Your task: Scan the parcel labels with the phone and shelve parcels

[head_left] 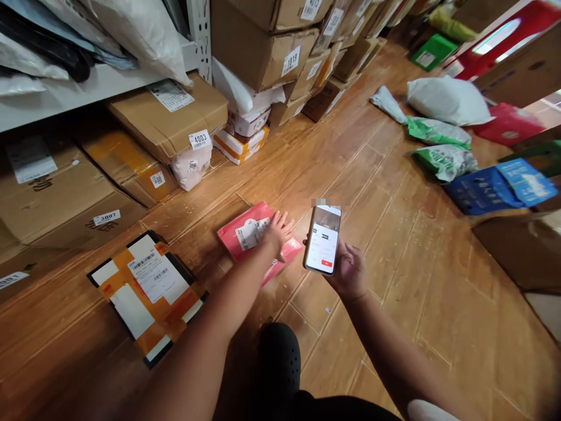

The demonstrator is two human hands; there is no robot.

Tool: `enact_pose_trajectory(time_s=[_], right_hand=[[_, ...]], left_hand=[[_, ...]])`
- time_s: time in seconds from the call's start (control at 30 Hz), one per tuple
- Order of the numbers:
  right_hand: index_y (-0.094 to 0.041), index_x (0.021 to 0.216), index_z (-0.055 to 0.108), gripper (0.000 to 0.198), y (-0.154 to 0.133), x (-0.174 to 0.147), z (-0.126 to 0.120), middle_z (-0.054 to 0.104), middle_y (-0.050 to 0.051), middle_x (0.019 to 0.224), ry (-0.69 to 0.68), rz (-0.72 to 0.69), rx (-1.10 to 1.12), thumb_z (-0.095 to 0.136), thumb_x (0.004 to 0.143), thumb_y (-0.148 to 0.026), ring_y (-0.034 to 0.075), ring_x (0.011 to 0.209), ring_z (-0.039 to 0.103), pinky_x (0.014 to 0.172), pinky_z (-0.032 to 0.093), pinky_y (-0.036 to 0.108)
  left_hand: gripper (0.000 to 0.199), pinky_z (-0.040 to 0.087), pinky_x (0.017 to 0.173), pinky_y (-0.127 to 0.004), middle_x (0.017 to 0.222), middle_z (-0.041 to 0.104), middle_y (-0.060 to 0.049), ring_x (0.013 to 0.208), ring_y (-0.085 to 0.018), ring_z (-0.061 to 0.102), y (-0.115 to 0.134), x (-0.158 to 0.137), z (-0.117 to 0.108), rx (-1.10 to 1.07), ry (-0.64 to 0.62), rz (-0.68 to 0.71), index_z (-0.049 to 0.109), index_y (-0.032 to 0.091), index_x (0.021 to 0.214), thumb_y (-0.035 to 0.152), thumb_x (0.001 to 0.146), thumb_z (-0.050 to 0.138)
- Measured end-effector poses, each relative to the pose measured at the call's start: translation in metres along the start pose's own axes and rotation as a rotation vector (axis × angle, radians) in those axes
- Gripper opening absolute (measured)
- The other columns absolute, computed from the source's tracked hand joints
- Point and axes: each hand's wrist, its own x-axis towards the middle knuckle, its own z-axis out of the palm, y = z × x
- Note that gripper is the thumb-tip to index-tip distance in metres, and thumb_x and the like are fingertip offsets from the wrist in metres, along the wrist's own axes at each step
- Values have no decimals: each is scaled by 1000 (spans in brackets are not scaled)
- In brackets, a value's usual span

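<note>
On the wood-look floor lies a red parcel box (239, 228) with a white shipping label (250, 235) on top. My left hand (278, 234) rests over its right part, fingers apart, partly covering the label's edge. Just to the right, my right hand (348, 266) is closed around a smartphone (323, 240), its lit screen facing up at me. The screen shows a dark camera strip at the top and a red button low down; its text is too small to read. To the left of my left arm sits a flat parcel (134, 310) with orange tape and a label.
At left stands a metal shelf (109, 85) with bagged parcels above and numbered cardboard boxes (65, 199) below. More numbered boxes (263, 55) are stacked behind. At right lie white bags (447, 99), a blue box (486, 187) and a cardboard box (521, 245). My dark shoe (280, 356) is below.
</note>
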Motion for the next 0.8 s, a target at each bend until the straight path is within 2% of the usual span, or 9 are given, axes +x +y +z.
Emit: enact_pose_trajectory(time_s=[0.13,0.2,0.27,0.37,0.5,0.6,0.67,0.73,0.8], right_hand=[[-28,121,60,48,-2,9,-6,75,6,110,43,23,30,52,81,-52,33,106,69,89,54,53],[-27,119,62,45,-1,13,-5,77,5,105,90,38,80,53,81,-49,31,102,71,89,55,50],[-27,119,62,43,3,14,-3,77,4,105,111,53,107,53,81,-46,29,102,71,92,55,48],[-28,124,59,46,9,10,-3,77,4,108,58,94,103,54,81,-43,31,102,72,92,54,51],[-29,126,56,49,21,0,-5,77,4,106,11,171,127,58,79,-42,32,96,73,83,57,50],[-29,128,53,51,34,-3,0,76,4,105,-23,235,104,61,79,-41,31,93,74,79,58,47],[-30,128,52,53,44,-4,12,76,3,106,-84,263,69,62,78,-41,30,90,74,79,57,46],[-30,127,52,53,54,-4,31,75,3,105,-172,294,43,64,77,-41,28,87,74,80,56,44],[-28,123,55,50,65,-6,56,75,3,105,-253,318,22,66,76,-42,27,88,73,80,56,42]], left_hand=[[92,-10,114,-65,152,43,-17,148,-44,4,14,7,-29,1258,-212,117,59,19,135,57,56,85],[101,-9,112,-71,152,42,-18,144,-46,16,8,7,-27,1619,-196,163,53,19,141,67,57,80],[95,-6,110,-75,149,45,-19,137,-45,26,0,6,-24,1673,-81,166,52,19,141,74,67,69],[82,-2,107,-79,146,46,-19,131,-43,32,-4,2,-35,1567,209,112,53,19,139,73,78,57],[77,10,104,-79,138,45,-27,130,-45,31,12,-19,-82,1396,692,-141,51,10,137,68,87,46],[80,24,103,-74,135,43,-32,128,-46,34,23,-60,-112,1343,984,-261,45,1,140,61,88,50],[77,32,104,-65,140,38,-31,127,-44,37,17,-101,-117,1415,997,-159,41,3,144,54,89,54],[66,39,103,-56,141,40,-26,123,-39,43,-4,-146,-109,1519,842,21,46,8,142,47,90,55],[53,43,100,-52,131,50,-22,118,-36,49,-34,-188,-94,1581,682,104,54,8,133,40,90,55]])
